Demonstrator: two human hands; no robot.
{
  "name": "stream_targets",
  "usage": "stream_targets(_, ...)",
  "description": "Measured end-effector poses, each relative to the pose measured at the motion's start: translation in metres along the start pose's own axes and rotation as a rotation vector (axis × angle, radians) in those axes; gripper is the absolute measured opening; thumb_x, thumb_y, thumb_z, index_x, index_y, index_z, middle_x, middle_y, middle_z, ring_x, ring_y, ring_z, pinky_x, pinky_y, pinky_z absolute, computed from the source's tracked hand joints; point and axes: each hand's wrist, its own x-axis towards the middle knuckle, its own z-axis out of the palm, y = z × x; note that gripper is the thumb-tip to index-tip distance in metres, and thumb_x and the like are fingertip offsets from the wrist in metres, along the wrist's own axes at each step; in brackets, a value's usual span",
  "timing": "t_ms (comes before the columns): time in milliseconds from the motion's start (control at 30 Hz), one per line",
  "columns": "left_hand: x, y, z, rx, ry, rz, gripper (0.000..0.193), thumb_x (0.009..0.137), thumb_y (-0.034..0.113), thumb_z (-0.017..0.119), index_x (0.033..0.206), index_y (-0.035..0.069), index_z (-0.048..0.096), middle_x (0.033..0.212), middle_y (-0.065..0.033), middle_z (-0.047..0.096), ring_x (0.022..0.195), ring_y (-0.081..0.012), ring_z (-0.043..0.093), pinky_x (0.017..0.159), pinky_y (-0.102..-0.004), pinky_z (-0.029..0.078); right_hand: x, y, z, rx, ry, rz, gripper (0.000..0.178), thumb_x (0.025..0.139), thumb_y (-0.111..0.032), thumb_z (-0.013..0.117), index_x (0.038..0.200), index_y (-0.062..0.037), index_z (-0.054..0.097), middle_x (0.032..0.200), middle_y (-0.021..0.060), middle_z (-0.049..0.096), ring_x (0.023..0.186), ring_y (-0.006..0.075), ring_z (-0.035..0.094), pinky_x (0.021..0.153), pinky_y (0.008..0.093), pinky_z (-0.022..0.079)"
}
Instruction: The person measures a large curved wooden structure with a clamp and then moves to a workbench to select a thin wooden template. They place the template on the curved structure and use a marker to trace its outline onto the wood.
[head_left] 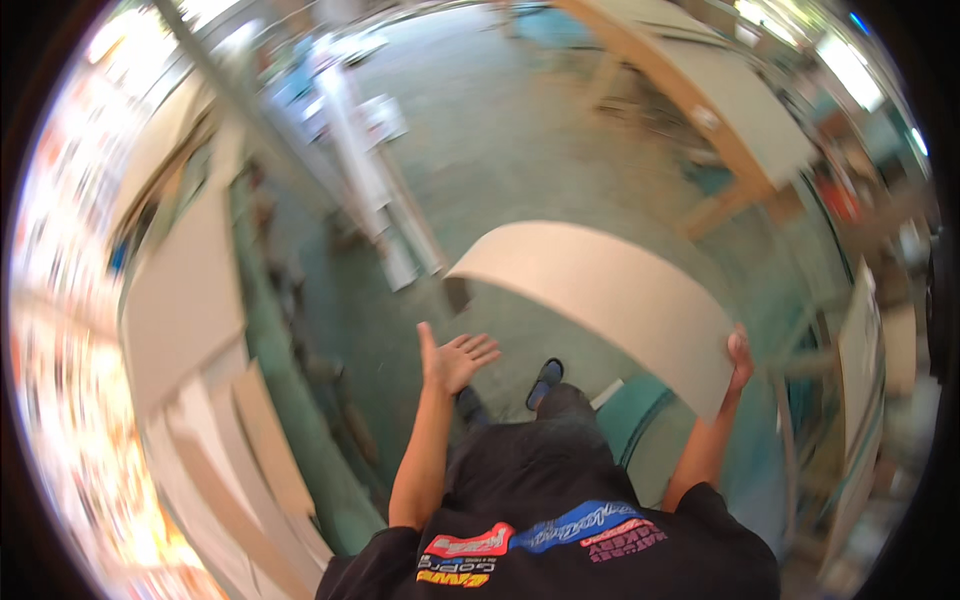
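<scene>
A thin beige board [600,290], long and curved like an arch, spans the space in front of me. My right hand [740,358] grips its right end, thumb over the edge and the other fingers mostly hidden. The board's far left end hangs free, above and apart from my left hand [458,360]. That hand is held out with its fingers spread and nothing in it.
Stacked beige sheets [190,290] lean along the left, beside a green-covered edge [285,420]. Long pale strips [360,150] lie on the floor ahead. A wooden workbench [710,90] stands at the far right. More panels [860,360] stand upright near my right side.
</scene>
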Motion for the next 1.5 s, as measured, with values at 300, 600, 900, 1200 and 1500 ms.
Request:
stream_targets(300, 0.209, -0.109, 0.142, 0.61, -0.025, 0.122, 0.029, 0.094, 0.016, 0.052, 0.111, -0.007, 0.053, 0.115, -0.0181, 0.06, 0.107, -0.0289, 0.061, 0.092, -0.0363, 0.056, -0.215, -0.056, -0.309, -0.296, 0.386, 0.198, 0.035, 0.086, -0.022, 0.074, 0.061, -0.0063, 0.056, 0.064, -0.0003, 0.058, 0.052, 0.0081, 0.049, 0.044, 0.0268, 0.03)
stream_targets(600, 0.223, -0.427, 0.325, 0.868, -0.421, 0.078, 0.032, 0.105, 0.016, 0.039, 0.127, -0.005, 0.045, 0.124, -0.0144, 0.054, 0.115, -0.0252, 0.054, 0.098, -0.0396, 0.045, -0.235, -0.049, -0.441, -0.677, 1.426, 0.359, 0.029, 0.08, -0.017, 0.079, 0.102, -0.0005, 0.067, 0.085, 0.0073, 0.069, 0.071, 0.0151, 0.067, 0.061, 0.028, 0.055)
stream_targets(900, 0.265, -0.67, 0.502, 1.069, -0.925, 0.346, 0.029, 0.107, 0.028, 0.044, 0.111, 0.001, 0.056, 0.101, -0.0045, 0.058, 0.094, -0.0138, 0.054, 0.083, -0.03, 0.045, 0.019, -0.139, -0.51, -0.781, 1.415, -0.152, 0.04, 0.086, -0.022, 0.073, 0.119, -0.0027, 0.061, 0.107, 0.013, 0.067, 0.089, 0.0206, 0.068, 0.076, 0.0324, 0.054)
stream_targets(1200, 0.372, -0.899, 0.626, 1.261, -1.552, 0.178, 0.028, 0.103, 0.024, 0.053, 0.087, 0.001, 0.053, 0.075, 0.0002, 0.042, 0.073, -0.0087, 0.039, 0.061, -0.0273, 0.037, 0.127, -0.209, -0.638, -1.008, 1.739, -0.013, 0.037, 0.097, -0.026, 0.059, 0.071, 0.0005, 0.054, 0.056, 0.0092, 0.053, 0.046, 0.0186, 0.049, 0.051, 0.0381, 0.041)
stream_targets(1500, 0.5, -1.099, 0.708, 1.38, -1.661, -0.008, 0.033, 0.102, 0.028, 0.054, 0.087, -0.001, 0.055, 0.068, -0.0054, 0.041, 0.067, -0.0098, 0.039, 0.058, -0.0303, 0.038, 0.238, -0.154, -0.769, -1.263, 1.629, 0.398, 0.015, 0.084, -0.017, 0.063, 0.081, -0.0028, 0.068, 0.077, 0.0122, 0.068, 0.06, 0.0268, 0.066, 0.064, 0.0369, 0.052)
